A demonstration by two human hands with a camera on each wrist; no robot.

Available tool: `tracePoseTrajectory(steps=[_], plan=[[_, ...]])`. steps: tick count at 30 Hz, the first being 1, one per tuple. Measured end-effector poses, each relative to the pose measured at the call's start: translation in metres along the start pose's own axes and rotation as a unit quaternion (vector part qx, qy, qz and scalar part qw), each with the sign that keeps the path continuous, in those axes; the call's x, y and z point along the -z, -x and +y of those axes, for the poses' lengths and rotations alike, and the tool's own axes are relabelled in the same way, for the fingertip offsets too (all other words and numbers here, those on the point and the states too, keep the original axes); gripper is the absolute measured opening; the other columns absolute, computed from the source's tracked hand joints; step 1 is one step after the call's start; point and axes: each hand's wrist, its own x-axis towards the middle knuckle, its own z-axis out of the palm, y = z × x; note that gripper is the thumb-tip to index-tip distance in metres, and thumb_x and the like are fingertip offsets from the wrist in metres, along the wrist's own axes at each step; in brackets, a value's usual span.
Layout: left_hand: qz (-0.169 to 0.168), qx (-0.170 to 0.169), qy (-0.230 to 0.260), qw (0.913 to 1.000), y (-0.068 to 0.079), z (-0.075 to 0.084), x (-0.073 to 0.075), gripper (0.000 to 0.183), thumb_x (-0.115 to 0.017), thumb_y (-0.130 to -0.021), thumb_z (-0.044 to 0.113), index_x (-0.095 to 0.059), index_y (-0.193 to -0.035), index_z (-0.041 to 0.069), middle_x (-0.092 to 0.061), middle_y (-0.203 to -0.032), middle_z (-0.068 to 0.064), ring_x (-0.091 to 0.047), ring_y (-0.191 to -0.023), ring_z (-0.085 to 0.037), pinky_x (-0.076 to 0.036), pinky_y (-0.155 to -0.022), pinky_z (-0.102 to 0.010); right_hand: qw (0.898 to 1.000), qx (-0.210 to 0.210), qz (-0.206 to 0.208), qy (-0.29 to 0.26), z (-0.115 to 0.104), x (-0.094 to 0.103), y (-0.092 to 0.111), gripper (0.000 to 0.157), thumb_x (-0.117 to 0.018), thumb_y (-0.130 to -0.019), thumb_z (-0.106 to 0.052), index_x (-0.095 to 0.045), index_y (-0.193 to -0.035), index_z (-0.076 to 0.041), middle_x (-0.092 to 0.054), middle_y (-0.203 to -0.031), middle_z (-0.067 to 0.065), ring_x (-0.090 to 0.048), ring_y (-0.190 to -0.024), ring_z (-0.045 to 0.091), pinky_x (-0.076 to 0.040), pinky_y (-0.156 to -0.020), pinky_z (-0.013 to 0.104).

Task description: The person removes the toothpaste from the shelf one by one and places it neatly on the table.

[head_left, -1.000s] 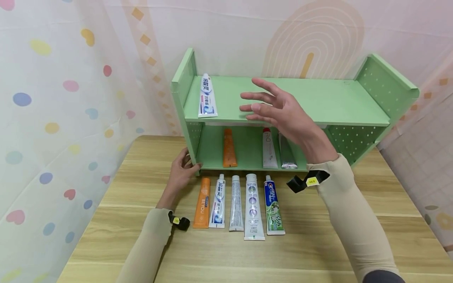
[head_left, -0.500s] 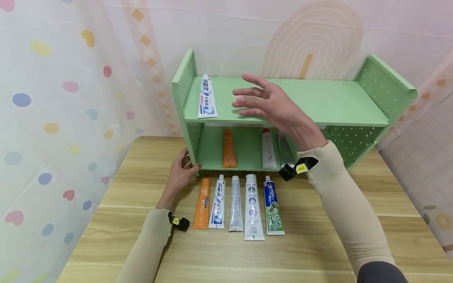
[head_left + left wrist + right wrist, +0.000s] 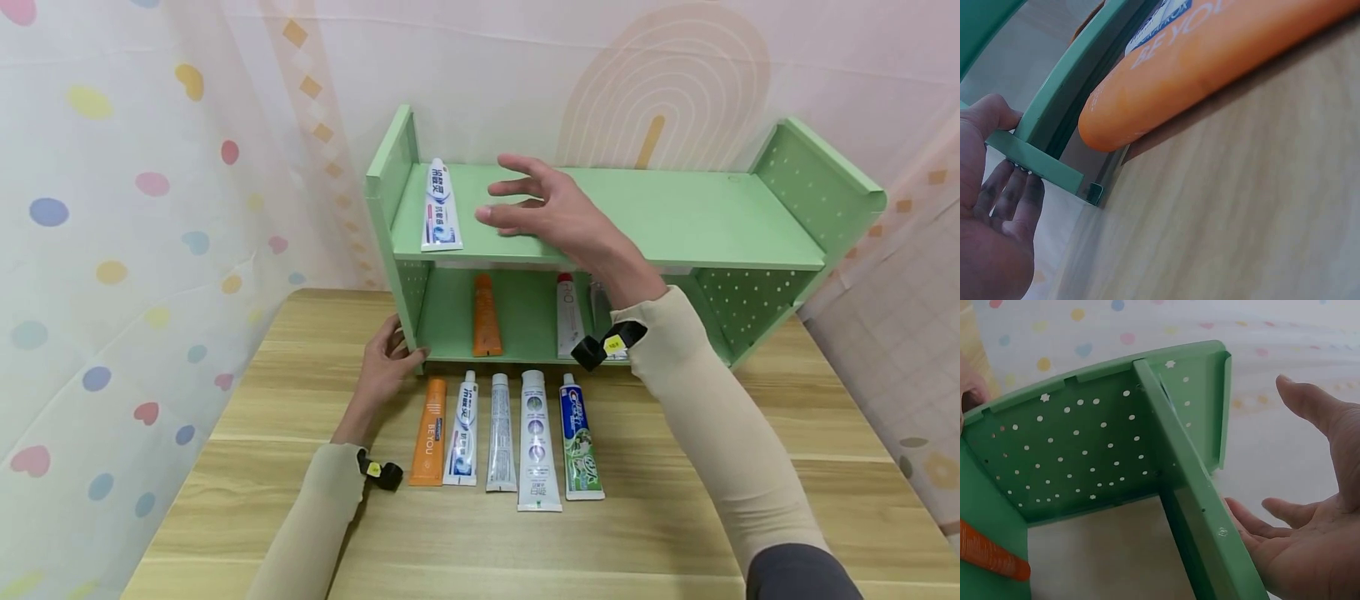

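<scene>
A green two-tier shelf (image 3: pixel 697 212) stands on the table. My left hand (image 3: pixel 381 364) grips the lower front corner of its left side panel, thumb on the inner side and fingers behind, as the left wrist view shows. Over the upper tier hovers my right hand (image 3: pixel 562 208), fingers spread and holding nothing. Just left of its fingertips, a white and blue toothpaste tube (image 3: pixel 441 212) lies on that tier by the left panel. On the lower tier are an orange tube (image 3: pixel 486 321), a red-capped white tube (image 3: pixel 567 312) and a silver tube (image 3: pixel 599 304), partly hidden by my right wrist.
Before the shelf, a row of tubes lies on the wooden table (image 3: pixel 300 350): an orange one (image 3: pixel 427 437), a white and blue one (image 3: pixel 462 433), a slim white one (image 3: pixel 501 433), a larger white one (image 3: pixel 537 442) and a blue-green one (image 3: pixel 581 442). A patterned curtain (image 3: pixel 487 67) hangs behind.
My right hand has moved left over the upper tier, closer to the white and blue toothpaste tube, and its thumb has swung out. My left hand keeps its place on the shelf.
</scene>
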Motion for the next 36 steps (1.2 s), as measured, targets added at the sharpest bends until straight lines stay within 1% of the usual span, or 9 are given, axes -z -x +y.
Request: tracePoseTrajectory(steps=[5,12,14,18,22,25,29,33,36], plan=[[-0.002,-0.005,-0.001,1.0000,-0.001,-0.001,0.000,0.073,-0.067,-0.091,-0.005,-0.041,-0.156,0.012,-0.046,-0.155,-0.017,-0.047,-0.143,-0.036,-0.043,-0.121,-0.048,0.997,0.020,0.012,0.072,0.001,-0.004,-0.004,0.088,-0.081,-0.088,-0.036,-0.031,-0.161,-0.030,-0.049,-0.156,0.003,-0.058,-0.133,0.018,-0.053,-0.110,0.042],[-0.007,-0.008,0.002,0.9999,-0.001,-0.001,0.000,0.072,-0.067,-0.092,-0.003,-0.040,-0.156,0.012,-0.045,-0.155,-0.016,-0.047,-0.143,-0.035,-0.041,-0.122,-0.049,0.987,0.053,0.021,0.148,0.000,-0.015,-0.011,0.092,-0.082,-0.085,-0.040,-0.031,-0.161,-0.028,-0.042,-0.161,0.002,-0.050,-0.141,0.019,-0.050,-0.114,0.034],[-0.007,-0.007,0.004,0.9999,-0.001,-0.001,-0.001,0.072,-0.067,-0.092,-0.003,-0.040,-0.156,0.012,-0.045,-0.155,-0.016,-0.047,-0.143,-0.035,-0.041,-0.123,-0.049,0.983,0.059,0.021,0.173,0.000,-0.019,-0.013,0.093,-0.083,-0.085,-0.041,-0.031,-0.161,-0.028,-0.039,-0.163,0.000,-0.047,-0.143,0.019,-0.050,-0.115,0.032],[-0.006,-0.007,0.006,0.9999,-0.002,-0.002,-0.001,0.072,-0.068,-0.092,-0.004,-0.040,-0.156,0.011,-0.045,-0.155,-0.016,-0.047,-0.144,-0.035,-0.040,-0.123,-0.049,0.968,0.079,0.021,0.238,0.000,-0.027,-0.017,0.098,-0.084,-0.082,-0.045,-0.030,-0.162,-0.024,-0.034,-0.165,0.000,-0.043,-0.146,0.021,-0.047,-0.118,0.033],[-0.006,-0.008,0.004,0.9999,-0.002,-0.001,-0.001,0.072,-0.068,-0.092,-0.003,-0.040,-0.157,0.012,-0.046,-0.156,-0.016,-0.047,-0.143,-0.034,-0.042,-0.122,-0.048,0.950,0.092,0.014,0.298,0.000,-0.036,-0.020,0.106,-0.084,-0.079,-0.051,-0.026,-0.163,-0.023,-0.027,-0.168,0.000,-0.036,-0.150,0.021,-0.037,-0.126,0.039],[-0.004,-0.010,0.002,0.9999,-0.001,0.000,-0.001,0.071,-0.068,-0.091,-0.004,-0.041,-0.156,0.012,-0.047,-0.155,-0.016,-0.049,-0.142,-0.034,-0.043,-0.121,-0.047,0.942,0.095,0.006,0.322,0.000,-0.043,-0.023,0.112,-0.085,-0.077,-0.055,-0.022,-0.164,-0.023,-0.021,-0.170,0.000,-0.028,-0.153,0.020,-0.032,-0.128,0.041],[-0.004,-0.013,0.000,0.9999,-0.001,0.001,-0.002,0.071,-0.068,-0.091,-0.005,-0.042,-0.155,0.012,-0.048,-0.154,-0.016,-0.049,-0.142,-0.034,-0.046,-0.119,-0.044,0.933,0.097,0.003,0.346,0.000,-0.052,-0.026,0.117,-0.086,-0.076,-0.055,-0.018,-0.165,-0.019,-0.013,-0.173,0.003,-0.021,-0.156,0.022,-0.032,-0.129,0.042],[-0.004,-0.017,-0.001,0.9998,-0.002,0.000,-0.002,0.071,-0.067,-0.092,-0.005,-0.042,-0.155,0.012,-0.048,-0.153,-0.017,-0.050,-0.141,-0.034,-0.050,-0.115,-0.036,0.912,0.096,-0.001,0.398,0.000,-0.061,-0.030,0.122,-0.083,-0.077,-0.058,-0.013,-0.165,-0.013,-0.007,-0.174,0.006,-0.014,-0.159,0.023,-0.029,-0.131,0.037],[-0.003,-0.020,-0.002,0.9998,-0.002,-0.001,-0.002,0.071,-0.067,-0.092,-0.005,-0.041,-0.155,0.012,-0.048,-0.153,-0.017,-0.050,-0.141,-0.035,-0.052,-0.112,-0.030,0.894,0.086,-0.011,0.440,0.000,-0.068,-0.033,0.125,-0.080,-0.079,-0.062,-0.007,-0.166,-0.009,-0.002,-0.174,0.008,-0.005,-0.161,0.023,-0.020,-0.134,0.034]])
